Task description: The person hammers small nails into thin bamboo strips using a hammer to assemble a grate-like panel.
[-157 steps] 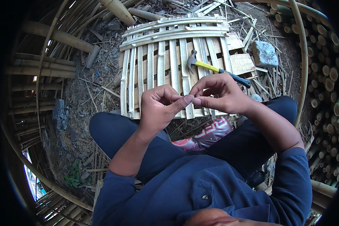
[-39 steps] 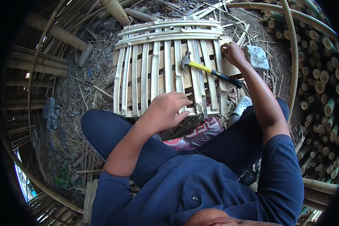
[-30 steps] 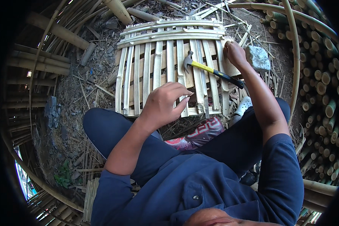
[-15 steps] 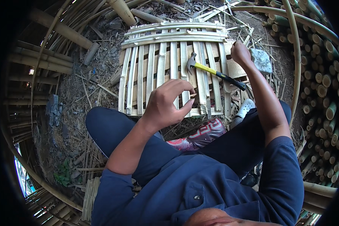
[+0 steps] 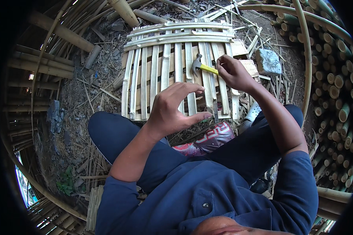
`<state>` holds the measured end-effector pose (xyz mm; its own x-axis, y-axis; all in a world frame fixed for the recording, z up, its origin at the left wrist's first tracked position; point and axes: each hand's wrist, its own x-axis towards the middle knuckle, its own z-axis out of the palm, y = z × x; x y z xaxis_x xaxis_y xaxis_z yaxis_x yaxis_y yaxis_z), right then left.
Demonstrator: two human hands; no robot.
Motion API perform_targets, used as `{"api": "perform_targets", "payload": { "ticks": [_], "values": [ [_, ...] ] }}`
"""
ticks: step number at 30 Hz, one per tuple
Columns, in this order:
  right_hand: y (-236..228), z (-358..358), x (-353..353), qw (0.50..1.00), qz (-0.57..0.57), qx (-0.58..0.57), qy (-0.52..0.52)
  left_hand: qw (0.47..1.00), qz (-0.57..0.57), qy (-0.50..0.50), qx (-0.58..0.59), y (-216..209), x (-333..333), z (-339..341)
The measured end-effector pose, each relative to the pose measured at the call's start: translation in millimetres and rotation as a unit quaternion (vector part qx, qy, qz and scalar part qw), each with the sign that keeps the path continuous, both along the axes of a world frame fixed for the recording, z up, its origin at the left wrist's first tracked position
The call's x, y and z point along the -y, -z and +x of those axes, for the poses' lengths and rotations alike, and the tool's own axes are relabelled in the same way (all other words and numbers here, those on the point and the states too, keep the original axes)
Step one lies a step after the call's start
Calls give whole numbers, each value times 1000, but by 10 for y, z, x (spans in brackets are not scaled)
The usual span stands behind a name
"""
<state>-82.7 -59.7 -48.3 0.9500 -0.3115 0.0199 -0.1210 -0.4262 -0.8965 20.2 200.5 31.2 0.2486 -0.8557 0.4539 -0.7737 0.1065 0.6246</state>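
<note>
My left hand (image 5: 170, 107) hovers above the near side of a slatted bamboo panel (image 5: 155, 64), its thumb and fingers apart and nothing visible between them. Over the panel's right part, my right hand (image 5: 236, 73) is closed with its fingers curled together; whatever they may hold is hidden. Beneath that hand lies a claw hammer (image 5: 208, 69) with a steel head and yellow handle. The hand and wrist cover the rest of the handle, and I cannot tell whether they touch it. Several split bamboo strips (image 5: 178, 39) cross the panel's far end.
A pale stone block (image 5: 268, 62) sits right of the panel. Cut bamboo poles (image 5: 333, 92) are stacked at the far right. A red and grey printed bag (image 5: 208, 140) lies between my legs. Bamboo scraps (image 5: 259, 37) litter the ground, and a curved pole (image 5: 306, 58) rises on the right.
My right hand has come from the panel's far right edge leftward and nearer, over the hammer's handle. The left hand stays about in place, its thumb stretched out a little more.
</note>
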Motion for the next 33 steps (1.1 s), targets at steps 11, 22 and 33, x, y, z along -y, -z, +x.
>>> {"api": "perform_targets", "payload": {
  "ticks": [11, 22, 33],
  "values": [
    [-262, -204, -102, 999, 19, -26, -5, 1000, 1, 1, -20, 49, 31, -51],
    [-290, -232, -125, 999, 29, -7, -12, 999, -3, 5, -45, 108, 50, -80],
    [-304, -228, -156, 998, 36, -35, -23, 997, -3, 6, -72, 79, 39, -111]
  ]
}}
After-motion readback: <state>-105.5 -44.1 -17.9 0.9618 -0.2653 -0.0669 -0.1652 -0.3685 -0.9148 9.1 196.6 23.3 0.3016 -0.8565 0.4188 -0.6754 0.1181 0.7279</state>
